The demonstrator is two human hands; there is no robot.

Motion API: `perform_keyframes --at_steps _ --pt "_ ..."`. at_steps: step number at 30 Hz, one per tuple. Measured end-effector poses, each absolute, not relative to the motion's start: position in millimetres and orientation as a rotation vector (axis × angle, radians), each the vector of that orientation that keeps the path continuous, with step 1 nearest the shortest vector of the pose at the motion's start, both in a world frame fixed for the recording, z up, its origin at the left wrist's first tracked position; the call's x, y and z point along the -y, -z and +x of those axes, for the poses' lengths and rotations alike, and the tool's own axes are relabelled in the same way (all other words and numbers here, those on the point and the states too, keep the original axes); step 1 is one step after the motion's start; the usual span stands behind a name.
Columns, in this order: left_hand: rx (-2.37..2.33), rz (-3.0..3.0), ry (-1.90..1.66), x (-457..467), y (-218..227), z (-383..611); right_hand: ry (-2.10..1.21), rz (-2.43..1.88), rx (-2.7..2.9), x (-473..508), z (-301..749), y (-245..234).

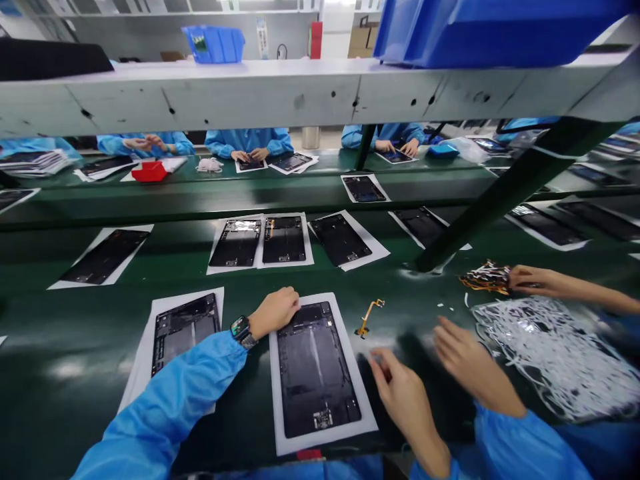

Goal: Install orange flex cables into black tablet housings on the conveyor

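Note:
My left hand (275, 310), with a watch on its wrist, has its fingers curled at the top left corner of a black tablet housing (320, 367). The housing lies on a white sheet (303, 445). To its right, my right hand (403, 390) is closed, thumb and forefinger together; a small greyish bit seems to show at the tips, too small to name. An orange flex cable (369, 319) lies on the green bench above it. Another tablet housing (185, 330) on paper sits to the left, partly behind my left forearm.
A co-worker's hands (473, 367) are close on the right, one at a pile of flex cables (485, 277). Beside them is a heap of white strips (560, 353). More housings (285, 239) lie farther back. A dark green post (500, 187) and an overhead shelf (280, 100) cross the view.

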State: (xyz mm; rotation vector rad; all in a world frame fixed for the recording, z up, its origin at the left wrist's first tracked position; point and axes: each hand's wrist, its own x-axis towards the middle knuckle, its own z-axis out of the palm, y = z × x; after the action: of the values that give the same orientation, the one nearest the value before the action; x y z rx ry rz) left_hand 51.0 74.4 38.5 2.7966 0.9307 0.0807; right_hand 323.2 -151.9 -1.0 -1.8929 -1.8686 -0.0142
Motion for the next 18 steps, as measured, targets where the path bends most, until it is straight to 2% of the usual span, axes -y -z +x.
perform_keyframes --at_steps 4,8,13,15,18 --pt "-1.116 2.723 -0.249 -59 -36 30 -0.074 -1.963 1.792 120 302 6" --pt "-1.178 2.632 -0.420 -43 -27 13 -0.172 -1.858 1.762 101 317 -2" --pt "-1.229 2.609 -0.486 -34 -16 10 -0.095 -1.791 1.222 113 333 -51" --pt "-1.243 2.538 -0.569 -36 -19 12 -0.181 -1.683 1.061 120 327 -76" --pt "-1.125 2.291 -0.766 -33 -35 19 -0.398 -1.650 1.126 128 306 -105"
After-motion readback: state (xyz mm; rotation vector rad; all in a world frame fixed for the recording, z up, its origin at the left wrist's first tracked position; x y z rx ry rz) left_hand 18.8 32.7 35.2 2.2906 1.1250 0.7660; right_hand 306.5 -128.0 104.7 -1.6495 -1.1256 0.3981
